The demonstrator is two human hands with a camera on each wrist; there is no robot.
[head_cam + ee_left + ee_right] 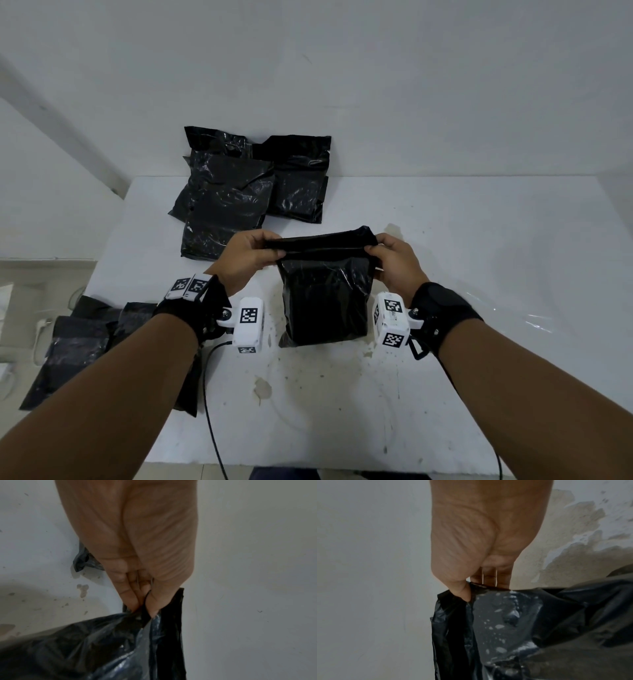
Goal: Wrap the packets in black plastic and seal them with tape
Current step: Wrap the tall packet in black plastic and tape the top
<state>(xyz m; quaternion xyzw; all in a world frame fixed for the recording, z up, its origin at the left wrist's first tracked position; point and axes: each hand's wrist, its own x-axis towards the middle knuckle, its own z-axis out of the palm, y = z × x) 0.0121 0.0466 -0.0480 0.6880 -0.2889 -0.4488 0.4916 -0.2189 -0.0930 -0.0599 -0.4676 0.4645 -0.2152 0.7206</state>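
The left hand (pixel 247 257) and right hand (pixel 394 261) each pinch one end of the folded top flap (pixel 320 246) of the bag (pixel 325 298), thumbs toward the person and fingers behind, the hands set apart at the bag's two upper corners. The bag stands on the table (pixel 479 240) directly before the person, with a pile (pixel 246 185) of black bundles behind it and more (pixel 78 342) at the left edge. To fold well, both hands should roll evenly and keep the flap taut and tight against the contents; no tape is in view.
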